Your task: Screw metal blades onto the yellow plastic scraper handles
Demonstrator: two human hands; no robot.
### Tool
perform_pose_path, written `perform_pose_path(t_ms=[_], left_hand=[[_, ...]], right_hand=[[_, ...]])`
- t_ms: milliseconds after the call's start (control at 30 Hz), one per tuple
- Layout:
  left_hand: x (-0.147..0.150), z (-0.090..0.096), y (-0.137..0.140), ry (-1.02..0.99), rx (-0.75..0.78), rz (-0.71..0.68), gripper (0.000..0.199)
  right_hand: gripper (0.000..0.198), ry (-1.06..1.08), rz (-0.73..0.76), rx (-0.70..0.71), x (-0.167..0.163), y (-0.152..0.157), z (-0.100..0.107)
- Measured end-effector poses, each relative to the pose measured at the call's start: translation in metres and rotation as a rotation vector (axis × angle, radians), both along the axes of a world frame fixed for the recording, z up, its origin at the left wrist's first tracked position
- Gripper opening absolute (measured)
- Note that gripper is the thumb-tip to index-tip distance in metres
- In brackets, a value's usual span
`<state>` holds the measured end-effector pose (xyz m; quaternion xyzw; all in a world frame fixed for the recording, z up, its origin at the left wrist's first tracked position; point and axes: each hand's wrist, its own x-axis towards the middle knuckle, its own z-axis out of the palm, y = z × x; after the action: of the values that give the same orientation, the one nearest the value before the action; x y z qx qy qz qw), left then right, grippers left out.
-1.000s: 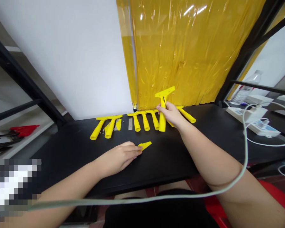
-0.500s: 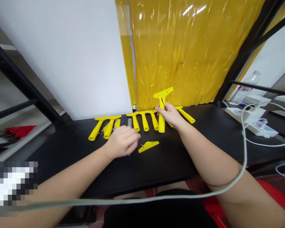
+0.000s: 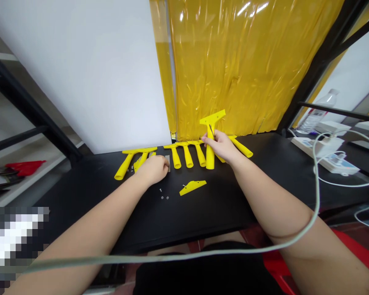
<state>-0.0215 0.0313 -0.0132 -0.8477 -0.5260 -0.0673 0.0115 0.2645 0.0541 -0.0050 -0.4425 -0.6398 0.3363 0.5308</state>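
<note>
My right hand (image 3: 222,145) is wrapped round the handle of a yellow plastic scraper (image 3: 210,151), held upright above the table with its wide head at the top. A dark slot or line shows below that head. At the back of the table my left hand (image 3: 153,169) is closed, its fingertips pinched at a flat grey metal blade (image 3: 167,163). Between the hands and nearer me lies a yellow cover plate (image 3: 193,187) with a small screw at its edge. To its left are a loose screw (image 3: 160,190) and two small nuts (image 3: 165,198).
Several yellow scraper handles (image 3: 189,157) stand in a row along the back of the black table (image 3: 221,205). Small yellow parts lie partly behind my left hand. Power strips (image 3: 336,162) and a bottle (image 3: 318,112) are at right. A pale cable (image 3: 316,196) crosses in front.
My left hand has moved back and left to the metal blade, uncovering the screw and nuts on the table. The right hand holds the scraper in nearly the same place.
</note>
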Motion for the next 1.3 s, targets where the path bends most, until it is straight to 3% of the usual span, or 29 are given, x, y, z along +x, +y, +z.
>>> perform_pose_path(t_ms=[367, 700, 867, 1167, 1300], left_hand=[[-0.011, 0.013, -0.029, -0.055, -0.211, -0.206, 0.023], [0.020, 0.018, -0.055, -0.171, -0.123, -0.329, 0.018], [0.035, 0.007, -0.059, -0.175, -0.086, -0.401, 0.035], [0.045, 0.004, -0.058, -0.154, -0.060, -0.421, 0.032], [0.042, 0.006, -0.054, -0.185, -0.015, -0.342, 0.020]], right_hand=[[0.025, -0.034, 0.013, 0.007, 0.002, 0.003, -0.003], [0.026, -0.049, 0.028, 0.003, 0.003, 0.007, -0.007], [0.026, -0.053, 0.043, -0.004, 0.004, 0.007, -0.007], [0.024, -0.034, 0.036, 0.005, 0.007, 0.009, -0.008], [0.024, -0.072, 0.030, -0.011, 0.012, 0.011, -0.010]])
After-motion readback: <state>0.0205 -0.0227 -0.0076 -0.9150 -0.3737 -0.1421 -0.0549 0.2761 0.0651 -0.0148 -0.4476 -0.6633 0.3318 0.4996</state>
